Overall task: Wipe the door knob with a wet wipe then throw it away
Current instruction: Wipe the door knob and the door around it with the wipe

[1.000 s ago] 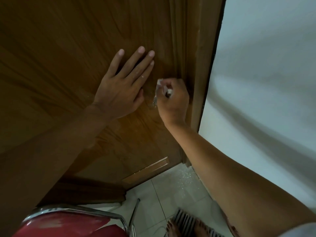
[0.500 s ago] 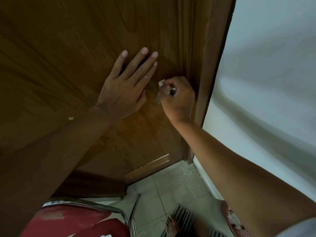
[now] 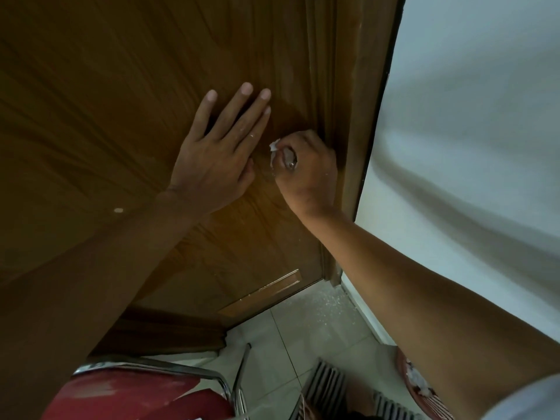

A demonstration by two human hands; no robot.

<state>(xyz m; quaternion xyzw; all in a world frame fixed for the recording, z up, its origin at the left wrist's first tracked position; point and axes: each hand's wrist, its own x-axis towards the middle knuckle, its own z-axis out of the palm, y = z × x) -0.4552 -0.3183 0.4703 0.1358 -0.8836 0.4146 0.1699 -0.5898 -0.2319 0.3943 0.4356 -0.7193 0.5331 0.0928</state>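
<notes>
Left hand (image 3: 212, 165) lay flat, fingers straight, on brown wooden door (image 3: 121, 86), frame centre. Right hand (image 3: 306, 168) beside it, grip curled round white wet wipe (image 3: 275, 146) and shiny metal door knob (image 3: 291, 164).

Brown wooden door (image 3: 127, 95) fills upper left; door frame (image 3: 363, 122) along its right edge, white wall (image 3: 472, 122) beyond. Pale tiled floor (image 3: 306, 331) below. Red chair (image 3: 136, 392) with chrome tubing at bottom left. Striped mat (image 3: 330, 386) beside it on floor.
</notes>
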